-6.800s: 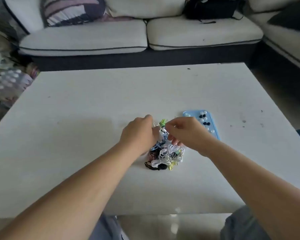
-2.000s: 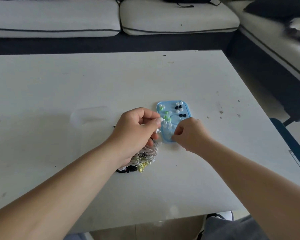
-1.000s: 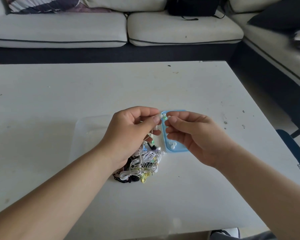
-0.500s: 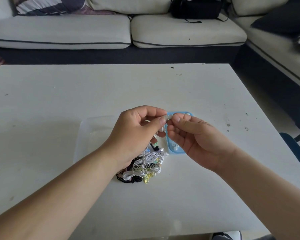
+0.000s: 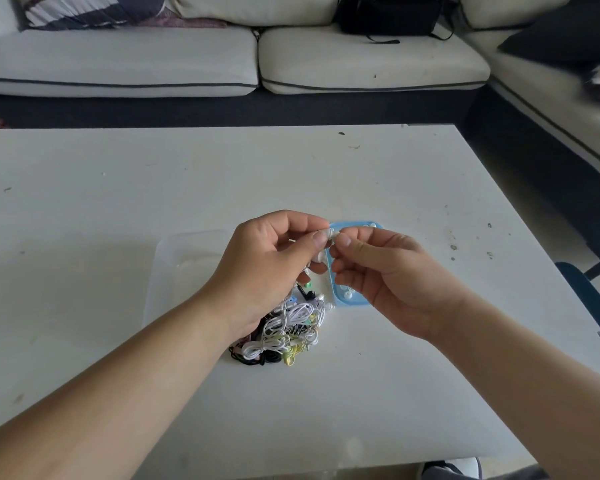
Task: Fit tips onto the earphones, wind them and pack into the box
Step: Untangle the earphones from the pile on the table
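1. The step in hand looks like tip fitting. For this earphone, winding and packing are not yet begun.
2. The left hand point(image 5: 267, 268) pinches a white earbud point(image 5: 320, 237) between thumb and forefinger, with the other fingers curled beneath it.
3. The right hand point(image 5: 388, 278) pinches a small pale tip point(image 5: 334, 233) between thumb and forefinger. It holds the tip against the earbud at 3 o'clock of the left thumb. Whether the tip is seated is too small to tell.
4. The pile of earphones point(image 5: 284, 334) lies tangled on the desk point(image 5: 118, 202) at 6 o'clock of the meeting fingers, partly hidden by the left hand.
5. The blue tray point(image 5: 347, 301) of spare tips sits at 1 o'clock of the pile, mostly covered by the right hand. The clear box point(image 5: 168, 251) sits at 10 o'clock of the pile.
6. The next move probably calls for a firm, square push, perhaps with a slight twist, so the soft tip slips over the nozzle. Then the second earbud of the same cord must be found in the tangle.
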Tool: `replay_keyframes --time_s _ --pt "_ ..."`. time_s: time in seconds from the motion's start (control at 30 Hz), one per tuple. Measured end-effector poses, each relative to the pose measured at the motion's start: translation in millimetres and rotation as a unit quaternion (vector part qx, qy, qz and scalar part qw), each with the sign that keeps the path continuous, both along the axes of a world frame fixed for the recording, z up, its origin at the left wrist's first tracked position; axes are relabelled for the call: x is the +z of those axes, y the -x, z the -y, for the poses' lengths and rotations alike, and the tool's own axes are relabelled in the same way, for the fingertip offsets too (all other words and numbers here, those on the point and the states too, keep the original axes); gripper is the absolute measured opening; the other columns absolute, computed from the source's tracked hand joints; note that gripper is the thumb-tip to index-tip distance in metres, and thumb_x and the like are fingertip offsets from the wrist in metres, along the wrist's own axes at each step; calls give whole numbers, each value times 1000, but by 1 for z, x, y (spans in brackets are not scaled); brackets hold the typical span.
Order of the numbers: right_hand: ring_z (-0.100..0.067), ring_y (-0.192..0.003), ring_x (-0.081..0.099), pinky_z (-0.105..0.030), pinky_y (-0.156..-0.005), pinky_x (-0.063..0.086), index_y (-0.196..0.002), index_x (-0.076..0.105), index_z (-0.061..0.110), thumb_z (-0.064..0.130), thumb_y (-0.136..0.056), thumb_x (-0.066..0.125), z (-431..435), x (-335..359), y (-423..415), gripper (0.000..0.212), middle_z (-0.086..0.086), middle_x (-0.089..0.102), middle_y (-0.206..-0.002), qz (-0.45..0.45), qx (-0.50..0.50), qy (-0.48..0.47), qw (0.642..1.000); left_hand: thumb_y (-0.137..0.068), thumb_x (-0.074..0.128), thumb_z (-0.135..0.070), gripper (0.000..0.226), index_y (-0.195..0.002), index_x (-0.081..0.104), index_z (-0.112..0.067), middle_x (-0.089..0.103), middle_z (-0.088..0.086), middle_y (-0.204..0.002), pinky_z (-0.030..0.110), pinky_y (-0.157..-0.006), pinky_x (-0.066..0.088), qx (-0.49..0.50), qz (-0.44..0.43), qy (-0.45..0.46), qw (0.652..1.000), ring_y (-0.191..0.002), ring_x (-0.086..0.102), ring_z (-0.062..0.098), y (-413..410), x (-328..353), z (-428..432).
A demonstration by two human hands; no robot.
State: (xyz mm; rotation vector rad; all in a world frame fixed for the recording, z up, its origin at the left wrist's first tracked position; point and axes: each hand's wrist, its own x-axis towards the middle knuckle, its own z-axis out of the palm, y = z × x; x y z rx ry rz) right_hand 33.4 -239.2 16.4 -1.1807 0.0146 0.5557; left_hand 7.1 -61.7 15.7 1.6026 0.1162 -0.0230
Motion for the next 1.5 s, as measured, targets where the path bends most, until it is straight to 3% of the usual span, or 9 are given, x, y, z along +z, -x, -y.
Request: replay_keyframes --time_s 0.27,0.5,0.73,0.87,1.03,1.17,1.23,1.33,1.5 --pt "-19 -74 64 -25 -66 57 -90 68 2 11 -91 64 -6 -5 3 10 -11 64 -79 11 -16 -5 1000 -95 73 -16 8 -100 76 -22 75 2 -76 32 -69 58 26 6 -14 1000 -68 73 14 1 -5 4" --pt "-32 -86 71 -28 -72 60 -94 71 -4 7 -87 70 -9 -8 4 13 -22 66 -90 10 -53 4 999 -95 74 -16 8 -101 77 -21 76 2 -79 26 -66 57 45 1 -11 999 -67 71 10 0 -6 3" --pt "-25 -68 67 -32 -65 59 -87 71 0 1 -89 67 -2 0 -3 5 -18 69 -82 28 -82 32 996 -94 74 -12 9 -101 76 -18 78 14 -92 35 -72 61 36 -21 39 998 -72 74 19 -2 -1 2" --pt "-25 -68 66 -31 -62 58 -97 72 -1 6 -88 69 -1 -3 -3 11 -16 68 -81 28 -69 17 997 -95 73 -9 10 -102 76 -15 78 9 -85 30 -71 62 30 -23 66 997 -67 73 18 -1 -1 3" --pt "-22 -67 65 -29 -61 58 -91 73 1 12 -84 71 -1 -7 -2 13 -15 67 -81 38 -41 30 998 -97 70 -9 10 -105 74 -11 72 9 -80 29 -66 59 14 -21 57 998 -66 71 18 0 -3 4" --pt "-22 -62 63 -30 -58 56 -89 72 -1 10 -89 75 6 -7 -9 11 -14 68 -74 44 -63 118 990 -97 70 -9 10 -106 73 -9 73 10 -82 24 -63 57 17 -32 49 998 -65 69 16 0 -4 4" --pt "-20 -57 62 -29 -55 55 -83 73 2 13 -88 79 16 -13 -14 14 -11 68 -69 78 -75 259 960 -97 70 -8 9 -105 73 -10 73 11 -84 25 -63 58 24 -39 44 998 -64 68 15 -1 -5 4" --pt "-15 -50 60 -27 -54 51 -77 72 9 15 -85 77 27 -35 -16 12 -4 68 -65 131 -7 473 871 -97 70 -10 7 -102 74 -12 75 8 -83 28 -64 58 25 -50 27 998 -63 65 17 0 -10 4" --pt "-15 -69 61 -29 -66 54 -76 71 16 13 -85 68 18 -68 -14 10 7 68 -73 224 88 589 772 -97 69 -9 7 -102 73 -11 73 3 -77 25 -57 52 25 -54 13 998 -59 57 18 0 -16 8"
